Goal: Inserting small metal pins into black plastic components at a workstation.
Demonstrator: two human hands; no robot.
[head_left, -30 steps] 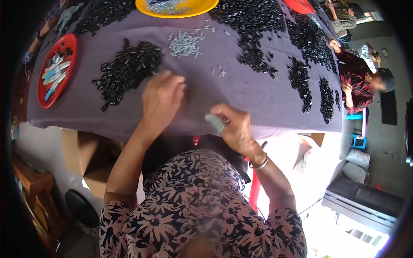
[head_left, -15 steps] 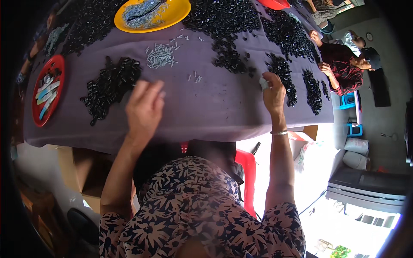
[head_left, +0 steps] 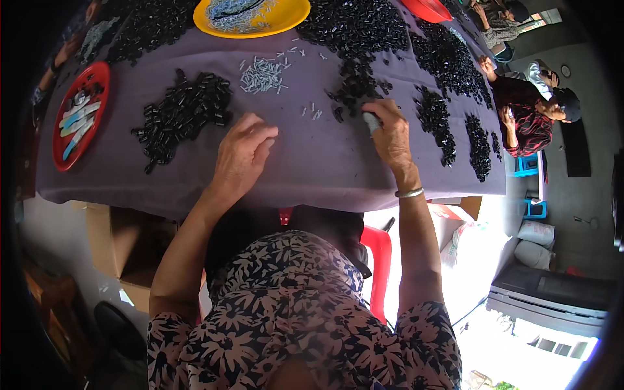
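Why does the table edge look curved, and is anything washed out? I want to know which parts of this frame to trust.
Head view: fisheye bends the purple table edge into an arc; corners go black. Head view: sunlit floor at lower right is blown out; left hand, right hand and black pieces are evenly lit, fairly sharp.

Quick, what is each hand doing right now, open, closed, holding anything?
Left hand: curled, resting on the purple cloth, holding nothing visible.
Right hand: closed on a small grey piece.

Bright daylight glare at lower right, dark vignetted fisheye rim, bent edges.
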